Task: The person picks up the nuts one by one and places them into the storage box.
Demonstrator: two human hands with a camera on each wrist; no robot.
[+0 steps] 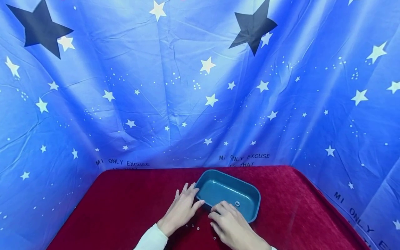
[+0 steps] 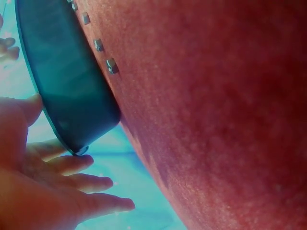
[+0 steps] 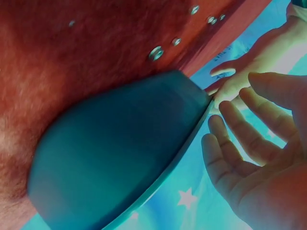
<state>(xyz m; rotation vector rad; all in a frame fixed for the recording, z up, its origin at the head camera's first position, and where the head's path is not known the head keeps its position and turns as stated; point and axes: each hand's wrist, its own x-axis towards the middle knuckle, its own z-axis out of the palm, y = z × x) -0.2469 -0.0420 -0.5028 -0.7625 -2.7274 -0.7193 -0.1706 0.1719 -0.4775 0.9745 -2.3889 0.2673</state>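
A teal rectangular tray [image 1: 218,191] stands on the red cloth in the head view, set at a slant. My left hand [image 1: 182,209] is at its left end, fingers spread and thumb by the near rim. In the left wrist view the left fingers [image 2: 96,183] extend straight beside the tray's corner. Over the near rim hovers my right hand [image 1: 232,224]; its fingers [image 3: 244,124] are loosely bent with nothing between them in the right wrist view. A small metal nut [image 1: 237,203] lies inside the tray. Several more nuts [image 2: 111,66] lie on the cloth along the tray's near side.
Red velvety cloth [image 1: 125,201] covers the table. Blue curtains [image 1: 187,104] with stars hang behind it and at both sides. One nut [image 1: 214,238] lies close to the right hand, apart from the others.
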